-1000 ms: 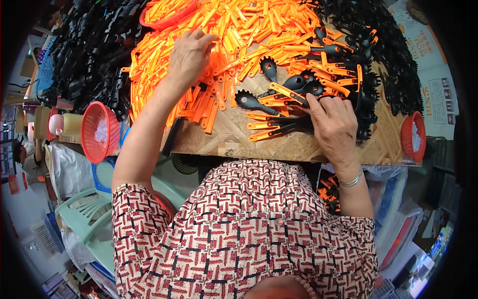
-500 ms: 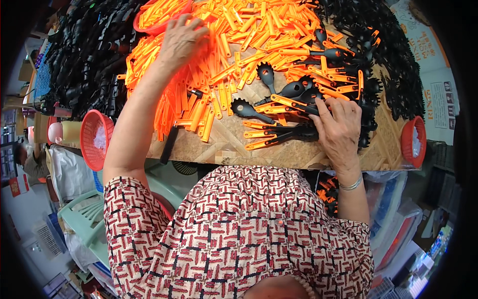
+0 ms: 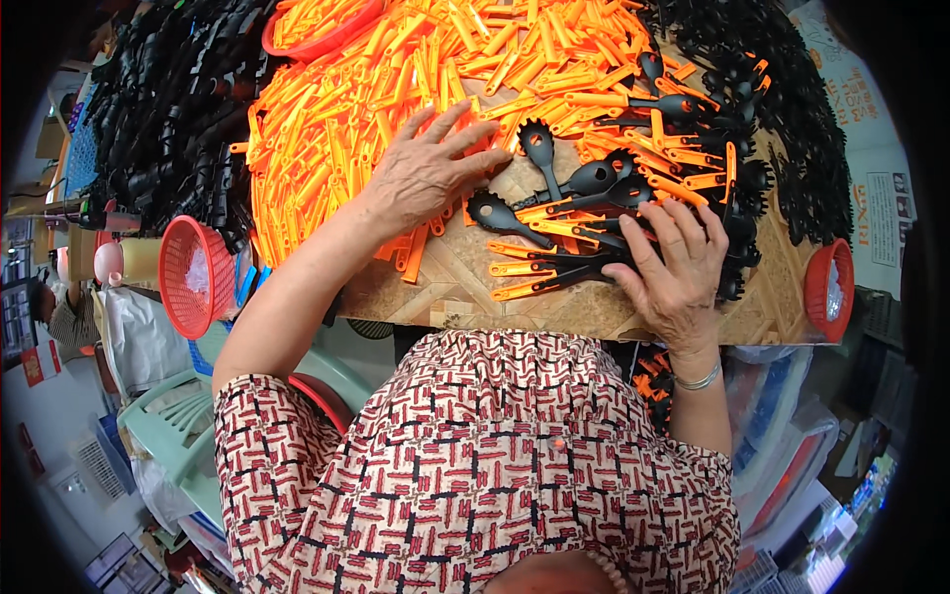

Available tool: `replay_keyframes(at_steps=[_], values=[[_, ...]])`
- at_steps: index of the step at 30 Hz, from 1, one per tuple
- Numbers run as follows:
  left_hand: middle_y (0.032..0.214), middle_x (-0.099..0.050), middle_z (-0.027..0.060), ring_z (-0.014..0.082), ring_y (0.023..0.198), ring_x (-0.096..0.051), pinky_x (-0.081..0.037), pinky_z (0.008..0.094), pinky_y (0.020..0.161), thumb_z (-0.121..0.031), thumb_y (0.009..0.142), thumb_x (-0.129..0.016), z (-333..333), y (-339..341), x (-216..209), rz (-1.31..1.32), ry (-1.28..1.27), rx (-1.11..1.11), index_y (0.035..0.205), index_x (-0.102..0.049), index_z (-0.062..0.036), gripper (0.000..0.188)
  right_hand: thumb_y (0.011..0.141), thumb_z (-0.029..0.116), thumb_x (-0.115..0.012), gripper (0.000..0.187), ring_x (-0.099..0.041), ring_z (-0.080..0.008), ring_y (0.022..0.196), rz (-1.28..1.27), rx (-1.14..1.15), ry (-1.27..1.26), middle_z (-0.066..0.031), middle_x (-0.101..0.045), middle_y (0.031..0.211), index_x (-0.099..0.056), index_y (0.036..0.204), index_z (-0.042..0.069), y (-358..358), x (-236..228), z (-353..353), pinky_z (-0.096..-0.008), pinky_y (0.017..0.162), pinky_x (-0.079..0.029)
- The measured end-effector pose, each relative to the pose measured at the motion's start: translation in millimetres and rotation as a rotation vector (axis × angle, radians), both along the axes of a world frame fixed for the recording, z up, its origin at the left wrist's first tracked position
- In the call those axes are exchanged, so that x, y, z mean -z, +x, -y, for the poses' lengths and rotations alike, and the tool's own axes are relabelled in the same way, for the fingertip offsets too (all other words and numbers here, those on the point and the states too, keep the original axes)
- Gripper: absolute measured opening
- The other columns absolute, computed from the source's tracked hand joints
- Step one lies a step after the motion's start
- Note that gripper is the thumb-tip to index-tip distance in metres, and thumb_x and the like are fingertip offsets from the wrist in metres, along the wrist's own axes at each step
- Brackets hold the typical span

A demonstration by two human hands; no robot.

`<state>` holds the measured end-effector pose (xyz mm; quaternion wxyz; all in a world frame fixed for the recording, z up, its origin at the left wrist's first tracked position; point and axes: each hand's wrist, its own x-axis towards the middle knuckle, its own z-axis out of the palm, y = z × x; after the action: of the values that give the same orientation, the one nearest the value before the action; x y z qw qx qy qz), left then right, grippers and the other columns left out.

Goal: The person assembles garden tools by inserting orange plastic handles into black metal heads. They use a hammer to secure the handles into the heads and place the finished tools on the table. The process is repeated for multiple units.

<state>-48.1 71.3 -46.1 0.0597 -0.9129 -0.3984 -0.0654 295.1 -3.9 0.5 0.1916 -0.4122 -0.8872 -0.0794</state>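
Observation:
My left hand (image 3: 426, 168) lies with spread fingers over the right side of a large heap of orange plastic handles (image 3: 317, 148); nothing shows in its grasp, though its palm is hidden. Over at the right, my right hand (image 3: 678, 262) rests, fingers apart, on the black ends of a row of pasta servers with orange handles (image 3: 529, 290). Between the hands lie several more pasta servers, among them a black toothed head with a hole (image 3: 492, 212) and another pointing away from me (image 3: 537, 146).
Black plastic parts are heaped at the far left (image 3: 178, 119) and far right (image 3: 802, 129). A red basket (image 3: 322, 42) of orange handles stands at the back. Red baskets hang near the table's left (image 3: 194, 312) and right (image 3: 819, 302) ends. The wooden tabletop (image 3: 475, 297) ends close to my body.
My left hand has moved right and nearer, from beside the back basket to the heap's right side. My right hand has shifted slightly, its fingers more spread on the pasta servers.

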Motion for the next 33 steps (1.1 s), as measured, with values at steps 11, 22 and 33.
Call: replay_keyframes(at_steps=[11, 22, 33], values=[[0.152, -0.052, -0.0037, 0.0306, 0.145, -0.044, -0.023, 0.0564, 0.12, -0.05, 0.098, -0.061, -54.0, -19.5, -15.0, -0.235, 0.259, -0.372, 0.137, -0.06, -0.0346, 0.042, 0.078, 0.023, -0.083, 0.047, -0.054, -0.0299, 0.128, -0.007, 0.047, -0.013, -0.0084, -0.064, 0.126, -0.072, 0.122, 0.011, 0.0, 15.6, 4.3, -0.0558, 0.112, -0.034], [0.146, -0.058, -0.0013, 0.0291, 0.14, -0.048, -0.033, 0.0495, 0.113, -0.031, 0.094, -0.069, -66.4, -58.7, -42.7, -0.197, 0.563, -0.556, 0.125, -0.071, -0.0273, 0.031, 0.077, 0.024, -0.084, 0.049, -0.054, -0.0299, 0.127, -0.013, 0.057, -0.017, -0.0084, -0.066, 0.124, -0.072, 0.122, 0.01, -2.0, 9.8, 13.3, -0.0562, 0.112, -0.035], [0.124, -0.07, 0.0139, 0.0319, 0.109, -0.067, -0.054, 0.0375, 0.094, -0.022, 0.103, -0.061, -106.0, 45.9, 4.5, 0.378, -0.081, -0.082, 0.13, -0.068, -0.0115, 0.029, 0.077, 0.029, -0.084, 0.049, -0.054, -0.0293, 0.127, 0.0, 0.063, -0.036, -0.0079, -0.065, 0.125, -0.072, 0.121, 0.01, -3.3, 3.1, 17.1, -0.0553, 0.112, -0.035]])
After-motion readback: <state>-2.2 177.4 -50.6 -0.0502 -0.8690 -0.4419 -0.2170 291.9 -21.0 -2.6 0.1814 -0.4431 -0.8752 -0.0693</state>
